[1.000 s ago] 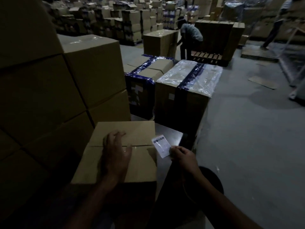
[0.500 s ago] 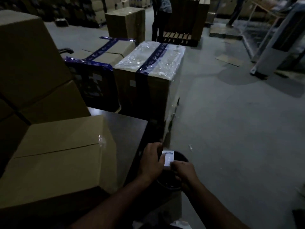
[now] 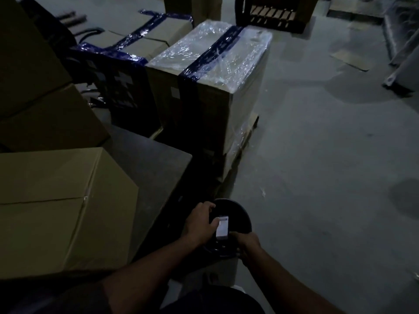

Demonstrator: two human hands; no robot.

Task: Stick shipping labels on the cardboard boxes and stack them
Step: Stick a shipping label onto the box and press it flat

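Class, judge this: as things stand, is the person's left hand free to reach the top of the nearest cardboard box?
Probably yes: nothing lies between the left hand and the cardboard box, but the hand first has to release the label.

No legible text in dim warehouse

A white shipping label [image 3: 222, 227] held between two hands carries dark print along its top edge, too blurred to read; a pale sticker [image 3: 175, 92] on the plastic-wrapped carton [image 3: 210, 103] is likewise indecipherable
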